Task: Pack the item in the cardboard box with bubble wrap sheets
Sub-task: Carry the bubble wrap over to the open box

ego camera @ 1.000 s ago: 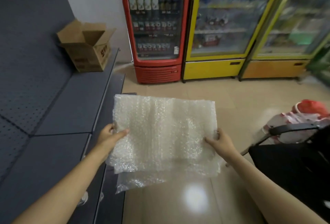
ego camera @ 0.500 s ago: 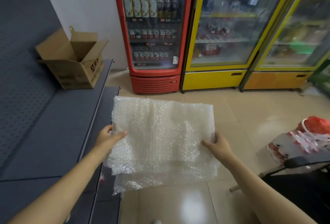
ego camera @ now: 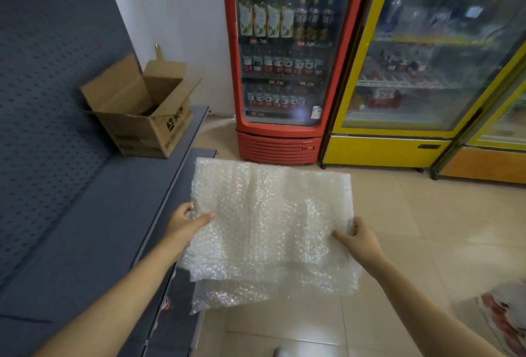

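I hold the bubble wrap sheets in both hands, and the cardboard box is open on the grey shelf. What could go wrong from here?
1. The bubble wrap sheets are layered and held only at their side edges by the left hand and the right hand; the lower layer already sags, so it might slip out.
2. The cardboard box stands away from the hands on the grey shelf, so the sheets must be carried there.
3. Its raised flaps may catch the wide sheets.

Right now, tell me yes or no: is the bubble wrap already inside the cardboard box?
No: both the left hand and right hand hold the bubble wrap flat over the floor, apart from the cardboard box on the shelf.
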A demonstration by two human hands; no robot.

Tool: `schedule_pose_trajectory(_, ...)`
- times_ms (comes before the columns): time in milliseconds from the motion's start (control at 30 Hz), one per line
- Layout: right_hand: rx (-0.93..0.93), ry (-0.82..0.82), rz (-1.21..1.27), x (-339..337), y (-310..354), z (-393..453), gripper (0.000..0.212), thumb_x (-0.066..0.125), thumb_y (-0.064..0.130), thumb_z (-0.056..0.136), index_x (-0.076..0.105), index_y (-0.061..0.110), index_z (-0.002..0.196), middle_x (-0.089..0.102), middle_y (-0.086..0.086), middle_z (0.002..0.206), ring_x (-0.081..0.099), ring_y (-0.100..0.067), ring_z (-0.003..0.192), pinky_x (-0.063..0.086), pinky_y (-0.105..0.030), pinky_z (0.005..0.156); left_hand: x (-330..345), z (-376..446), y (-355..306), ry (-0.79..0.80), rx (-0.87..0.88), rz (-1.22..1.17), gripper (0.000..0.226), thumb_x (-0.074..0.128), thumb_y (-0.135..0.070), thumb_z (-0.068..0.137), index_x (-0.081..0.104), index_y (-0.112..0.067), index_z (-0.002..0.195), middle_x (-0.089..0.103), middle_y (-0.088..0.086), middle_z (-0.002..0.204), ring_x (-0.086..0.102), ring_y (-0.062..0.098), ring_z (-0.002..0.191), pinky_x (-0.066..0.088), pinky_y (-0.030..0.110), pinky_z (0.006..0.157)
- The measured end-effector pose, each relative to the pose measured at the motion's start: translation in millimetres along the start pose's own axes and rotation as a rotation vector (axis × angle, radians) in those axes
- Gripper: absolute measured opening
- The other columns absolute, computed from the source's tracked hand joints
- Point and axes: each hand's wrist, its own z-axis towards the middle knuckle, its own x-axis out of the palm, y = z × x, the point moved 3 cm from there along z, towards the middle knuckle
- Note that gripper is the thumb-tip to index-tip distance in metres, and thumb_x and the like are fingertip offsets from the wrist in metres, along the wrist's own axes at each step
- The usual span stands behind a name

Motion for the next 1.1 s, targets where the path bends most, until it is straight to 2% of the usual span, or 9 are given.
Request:
schedule_pose_trajectory(100, 0.008, 0.062, 0.031, -0.8, 15.8, 31.6, 0.038, 0.069, 0.023, 0.083, 0.043, 0.018, 0.111, 0.060, -0.002, 0.098, 0.064, -0.022, 0.085, 0.056, -0.037, 0.069, 9.0, 13.4, -8.6, -0.041, -0.017, -0.034, 0.051, 0.082, -0.024, 0.072, 0.058, -0.010, 0.114, 0.067, 0.008, 0.108, 0.066, 0.024, 0.090, 0.054, 0.034, 0.072)
schedule_pose_trajectory(233, -0.026, 0.090, 0.009, 6.0, 38.0, 69.1, 0.040, 0.070, 0.018, 0.079, 0.049, 0.009, 0.112, 0.062, -0.007, 0.099, 0.065, -0.024, 0.085, 0.058, -0.045, 0.075, 8.8, 30.3, -14.5, -0.101, -0.049, -0.089, 0.048, 0.082, -0.022, 0.072, 0.058, -0.008, 0.111, 0.067, 0.008, 0.104, 0.067, 0.024, 0.087, 0.054, 0.032, 0.071)
schedule_pose_trajectory(367, -0.053, 0.159, -0.043, 28.8, 71.8, 98.7, 0.046, 0.070, 0.024, 0.080, 0.045, 0.014, 0.117, 0.058, 0.000, 0.097, 0.063, -0.023, 0.087, 0.057, -0.045, 0.079, -7.3, 47.6, -19.1, -0.170, -0.066, -0.159, 0.041, 0.080, -0.017, 0.075, 0.058, -0.010, 0.109, 0.066, 0.002, 0.095, 0.065, 0.017, 0.078, 0.050, 0.028, 0.063)
schedule_pose_trajectory(467, -0.093, 0.199, -0.105, 56.9, 100.6, 125.7, 0.051, 0.071, 0.029, 0.078, 0.047, 0.013, 0.120, 0.059, 0.000, 0.098, 0.063, -0.022, 0.086, 0.057, -0.043, 0.077, -25.9, 65.6, -14.2, -0.233, -0.076, -0.221, 0.038, 0.078, -0.013, 0.077, 0.057, -0.010, 0.107, 0.065, -0.001, 0.090, 0.063, 0.015, 0.075, 0.050, 0.028, 0.062)
schedule_pose_trajectory(600, -0.134, 0.269, -0.144, 106.5, 144.9, 153.6, 0.050, 0.070, 0.023, 0.079, 0.049, 0.009, 0.122, 0.062, -0.007, 0.101, 0.064, -0.019, 0.079, 0.053, -0.029, 0.057, -56.1, 81.5, -2.8, -0.356, -0.138, -0.275, 0.036, 0.078, -0.015, 0.077, 0.057, -0.011, 0.106, 0.065, 0.003, 0.092, 0.064, 0.020, 0.076, 0.053, 0.032, 0.065)
schedule_pose_trajectory(700, -0.171, 0.368, -0.208, 150.5, 181.1, 171.7, 0.054, 0.072, 0.025, 0.076, 0.049, 0.010, 0.123, 0.064, -0.008, 0.103, 0.066, -0.027, 0.085, 0.059, -0.047, 0.073, -80.7, 83.5, 9.0, -0.443, -0.193, -0.312, 0.025, 0.075, -0.017, 0.080, 0.057, -0.016, 0.098, 0.063, 0.000, 0.087, 0.062, 0.018, 0.073, 0.050, 0.030, 0.060)
schedule_pose_trajectory(767, -0.211, 0.444, -0.259, 180.6, 206.0, 177.7, 0.053, 0.072, 0.028, 0.075, 0.050, 0.013, 0.120, 0.064, -0.008, 0.104, 0.067, -0.028, 0.087, 0.057, -0.049, 0.080, -100.7, 79.1, 17.4, -0.521, -0.228, -0.305, 0.021, 0.072, -0.017, 0.083, 0.054, -0.017, 0.094, 0.059, 0.001, 0.084, 0.056, 0.014, 0.067, 0.043, 0.026, 0.052)
schedule_pose_trajectory(900, -0.283, 0.573, -0.349, 244.5, 248.7, 176.7, 0.050, 0.072, 0.031, 0.077, 0.052, 0.012, 0.119, 0.063, -0.009, 0.107, 0.064, -0.027, 0.091, 0.055, -0.042, 0.084, -141.2, 62.2, 47.1, -0.644, -0.363, -0.330, 0.031, 0.073, -0.025, 0.081, 0.057, -0.016, 0.105, 0.062, 0.009, 0.105, 0.062, 0.024, 0.083, 0.052, 0.034, 0.065)
schedule_pose_trajectory(1100, -0.435, 0.836, -0.454, 338.7, 303.6, 173.5, 0.055, 0.068, 0.029, 0.084, 0.048, 0.009, 0.131, 0.059, -0.011, 0.124, 0.059, -0.029, 0.105, 0.049, -0.036, 0.087, -179.7, 42.5, 77.3, -0.806, -0.463, -0.445, 0.050, 0.077, -0.037, 0.076, 0.051, -0.016, 0.113, 0.059, 0.008, 0.113, 0.060, 0.025, 0.093, 0.053, 0.040, 0.081)
